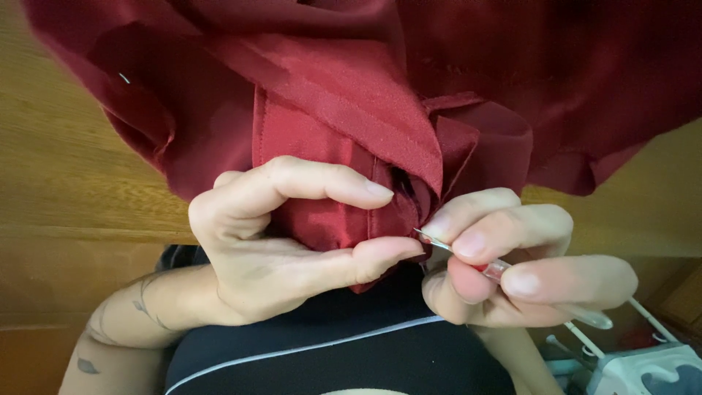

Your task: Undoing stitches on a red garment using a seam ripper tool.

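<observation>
Behind the left hand (292, 241), red fabric (351, 110) (seam hidden).

The cloth (351, 95) hangs over the left hand (285, 234), with the seam ripper (468, 256) in the right hand (512, 271) just beside.

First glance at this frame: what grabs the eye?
The dark red fabric fills the upper frame, draped down toward the person. At centre, the left hand pinches a folded seam of it, while the right hand holds a small pointed tool with a clear handle, its metal tip at the seam. A white machine sits bottom right.
</observation>
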